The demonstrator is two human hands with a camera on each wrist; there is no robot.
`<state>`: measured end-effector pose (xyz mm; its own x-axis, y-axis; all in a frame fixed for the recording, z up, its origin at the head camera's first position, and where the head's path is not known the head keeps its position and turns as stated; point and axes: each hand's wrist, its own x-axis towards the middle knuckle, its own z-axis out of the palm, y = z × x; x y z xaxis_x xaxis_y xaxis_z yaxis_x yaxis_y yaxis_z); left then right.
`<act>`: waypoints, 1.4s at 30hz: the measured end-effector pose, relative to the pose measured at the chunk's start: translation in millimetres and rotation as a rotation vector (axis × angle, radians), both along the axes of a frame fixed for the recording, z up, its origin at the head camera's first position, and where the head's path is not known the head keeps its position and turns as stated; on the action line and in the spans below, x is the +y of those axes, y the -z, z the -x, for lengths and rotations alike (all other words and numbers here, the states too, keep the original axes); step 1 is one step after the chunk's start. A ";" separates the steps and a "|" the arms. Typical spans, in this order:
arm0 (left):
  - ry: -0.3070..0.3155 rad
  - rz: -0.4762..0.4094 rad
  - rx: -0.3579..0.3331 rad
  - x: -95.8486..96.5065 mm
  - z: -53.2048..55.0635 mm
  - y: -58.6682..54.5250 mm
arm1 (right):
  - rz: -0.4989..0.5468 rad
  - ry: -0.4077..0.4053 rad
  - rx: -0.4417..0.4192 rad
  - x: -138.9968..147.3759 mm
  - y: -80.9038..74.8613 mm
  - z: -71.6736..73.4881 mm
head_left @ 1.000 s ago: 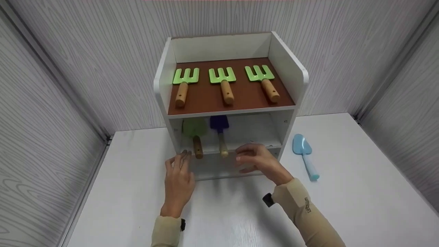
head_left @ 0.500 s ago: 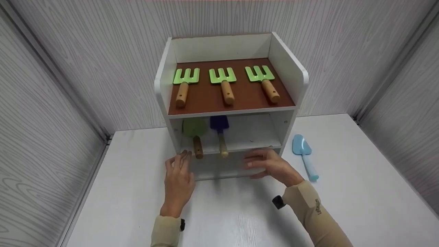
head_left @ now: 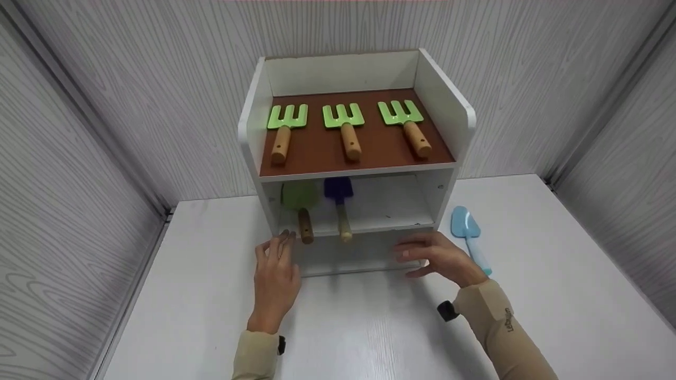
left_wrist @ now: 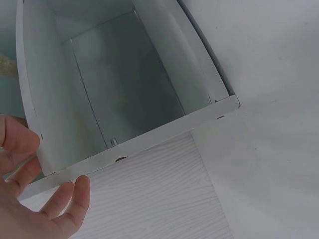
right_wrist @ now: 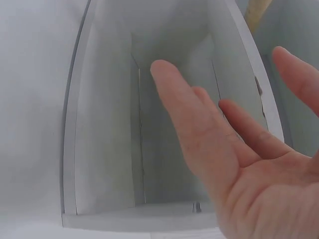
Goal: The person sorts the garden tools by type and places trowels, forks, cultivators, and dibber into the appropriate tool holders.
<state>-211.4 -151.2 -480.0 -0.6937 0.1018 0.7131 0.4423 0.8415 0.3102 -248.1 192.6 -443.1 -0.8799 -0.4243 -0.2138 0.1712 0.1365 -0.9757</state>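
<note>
My left hand (head_left: 275, 282) rests at the left front edge of a small white shelf unit (head_left: 446, 195); its fingers look relaxed, some of them against the side panel's edge (left_wrist: 134, 145) in the left wrist view. My right hand (head_left: 438, 256) hovers before the lower right of the unit, fingers spread and holding nothing. On the middle shelf, a green trowel (head_left: 299, 196) with a brown wooden handle lies left of a dark blue shovel (head_left: 338, 189) with a pale handle. Both handles stick out over the shelf's front edge.
Three green hand forks (head_left: 288, 117) with wooden handles lie in a row on the brown top shelf (head_left: 311, 163). A light blue trowel (head_left: 465, 224) lies on the white table (head_left: 538, 295), right of the unit, its handle partly behind my right wrist. Patterned walls (head_left: 158, 95) enclose the table.
My right hand has moved rightward, away from the blue shovel's handle and toward the unit's right side. The left hand and the tools have stayed in place.
</note>
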 end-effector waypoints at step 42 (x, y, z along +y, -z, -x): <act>-0.010 -0.002 -0.023 0.9 0.9 0.7 | -0.065 0.107 -0.102 83.5 13.5 -0.3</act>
<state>-212.3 -150.4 -480.7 -0.7112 0.0930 0.6968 0.4264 0.8451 0.3224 -247.8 276.1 -456.6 -0.8918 -0.3113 -0.3282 0.2858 0.1747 -0.9422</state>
